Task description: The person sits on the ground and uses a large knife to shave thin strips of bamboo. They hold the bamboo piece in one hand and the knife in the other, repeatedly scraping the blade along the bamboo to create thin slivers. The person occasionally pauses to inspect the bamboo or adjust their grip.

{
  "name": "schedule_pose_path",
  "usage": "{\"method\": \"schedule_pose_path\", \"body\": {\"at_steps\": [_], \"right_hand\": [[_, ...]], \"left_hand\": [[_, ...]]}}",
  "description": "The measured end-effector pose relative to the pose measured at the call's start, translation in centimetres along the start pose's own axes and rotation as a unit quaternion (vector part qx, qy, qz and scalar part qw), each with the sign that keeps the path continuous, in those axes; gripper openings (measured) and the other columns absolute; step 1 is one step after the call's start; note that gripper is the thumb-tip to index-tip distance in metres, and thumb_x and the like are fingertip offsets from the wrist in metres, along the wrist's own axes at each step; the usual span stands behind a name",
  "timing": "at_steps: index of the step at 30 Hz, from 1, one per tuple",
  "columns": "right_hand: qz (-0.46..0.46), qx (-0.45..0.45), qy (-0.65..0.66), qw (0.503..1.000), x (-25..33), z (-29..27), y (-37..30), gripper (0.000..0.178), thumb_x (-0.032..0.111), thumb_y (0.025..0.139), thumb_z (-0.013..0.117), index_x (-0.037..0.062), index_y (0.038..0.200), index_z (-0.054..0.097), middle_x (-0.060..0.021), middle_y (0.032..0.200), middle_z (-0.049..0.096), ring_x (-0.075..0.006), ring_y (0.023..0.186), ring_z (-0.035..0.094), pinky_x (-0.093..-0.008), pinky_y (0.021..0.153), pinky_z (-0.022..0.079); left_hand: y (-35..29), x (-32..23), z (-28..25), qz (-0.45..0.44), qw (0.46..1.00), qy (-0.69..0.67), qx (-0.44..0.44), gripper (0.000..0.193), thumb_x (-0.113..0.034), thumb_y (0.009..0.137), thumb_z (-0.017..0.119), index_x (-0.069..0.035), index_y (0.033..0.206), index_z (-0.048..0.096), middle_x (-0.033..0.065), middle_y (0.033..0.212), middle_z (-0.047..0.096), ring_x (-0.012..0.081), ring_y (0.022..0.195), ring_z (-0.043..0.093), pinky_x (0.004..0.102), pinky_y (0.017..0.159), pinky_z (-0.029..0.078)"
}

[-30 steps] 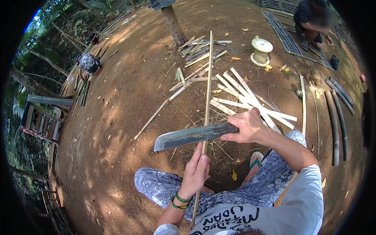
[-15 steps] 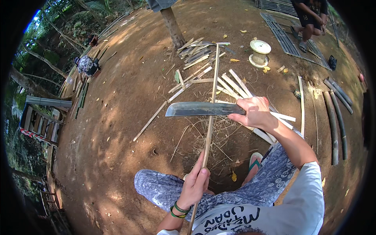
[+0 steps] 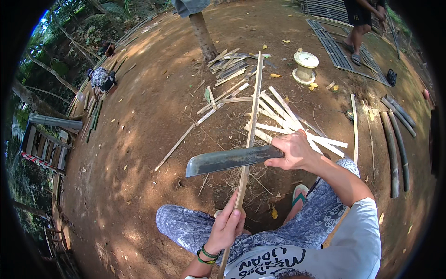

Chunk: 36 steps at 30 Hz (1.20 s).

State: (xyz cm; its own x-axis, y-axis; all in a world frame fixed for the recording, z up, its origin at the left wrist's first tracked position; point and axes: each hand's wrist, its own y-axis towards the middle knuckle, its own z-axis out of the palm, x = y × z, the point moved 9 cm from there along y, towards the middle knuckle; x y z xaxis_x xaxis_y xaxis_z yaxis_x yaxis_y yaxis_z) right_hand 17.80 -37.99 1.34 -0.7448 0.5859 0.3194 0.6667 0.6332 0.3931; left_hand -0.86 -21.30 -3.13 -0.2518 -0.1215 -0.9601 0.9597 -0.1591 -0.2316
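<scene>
My left hand is wrapped around a long, thin bamboo strip, which slants up and away from my lap. In my right hand is the handle of a machete. The broad dark blade lies across the strip and points to the left, a short way beyond my left hand. Both hands are closed on what they hold. Past my right hand, several pale split strips lie fanned on the ground, and thin curly shavings are scattered below the blade.
A pile of split pieces lies by a tree trunk. Right of it stands a cream spool. Bamboo poles lie at the far right. One person stands near a slatted panel; another bends down at the left.
My right hand has drawn the machete down along the strip toward me, and its blade tip now tilts lower. The person at the upper right has risen from a crouch.
</scene>
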Motion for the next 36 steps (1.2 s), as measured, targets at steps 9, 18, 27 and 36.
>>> {"method": "schedule_pose_path", "body": {"at_steps": [9,18,27,36], "right_hand": [[0.029,-0.057,0.066,0.996,-2.4,-2.4,1.3,0.044,0.045,0.083,0.075,0.0023,0.079,0.065,-0.0173,0.065,0.06,-0.0376,0.059,0.06,-0.0453,0.055,0.045],[0.188,-0.037,0.034,0.981,-9.0,-3.3,2.1,0.053,0.055,0.089,0.067,0.0025,0.084,0.068,-0.0166,0.062,0.062,-0.0365,0.064,0.065,-0.047,0.061,0.05],[-0.033,0.015,0.034,0.999,1.3,0.3,0.5,0.061,0.064,0.081,0.072,0.0058,0.07,0.059,-0.0119,0.063,0.063,-0.0342,0.06,0.066,-0.0463,0.054,0.049],[0.169,-0.087,-0.013,0.982,-10.7,-5.5,2.2,0.061,0.06,0.092,0.059,0.0007,0.08,0.068,-0.0196,0.054,0.056,-0.0351,0.054,0.061,-0.0482,0.06,0.049]], "left_hand": [[-0.7,1.0,0.2,-0.013,0.998,-0.052,0.015,0.061,-0.024,0.11,0.039,-0.01,0.163,0.012,-0.0005,0.082,0.042,0.0057,0.055,0.035,0.0219,0.048,0.034],[-2.2,1.3,0.3,-0.02,0.998,-0.054,0.032,0.059,-0.021,0.11,0.038,-0.011,0.163,0.013,-0.0009,0.078,0.042,0.0054,0.055,0.036,0.021,0.049,0.035],[-1.0,1.6,-0.6,-0.029,0.998,-0.052,0.01,0.061,-0.026,0.11,0.038,-0.012,0.163,0.01,0.0013,0.081,0.04,0.0071,0.056,0.035,0.0228,0.049,0.035],[-4.5,3.7,0.2,-0.059,0.994,-0.074,0.054,0.062,-0.028,0.11,0.04,-0.01,0.162,0.012,0.0029,0.081,0.042,0.0088,0.057,0.036,0.0241,0.051,0.036]]}}
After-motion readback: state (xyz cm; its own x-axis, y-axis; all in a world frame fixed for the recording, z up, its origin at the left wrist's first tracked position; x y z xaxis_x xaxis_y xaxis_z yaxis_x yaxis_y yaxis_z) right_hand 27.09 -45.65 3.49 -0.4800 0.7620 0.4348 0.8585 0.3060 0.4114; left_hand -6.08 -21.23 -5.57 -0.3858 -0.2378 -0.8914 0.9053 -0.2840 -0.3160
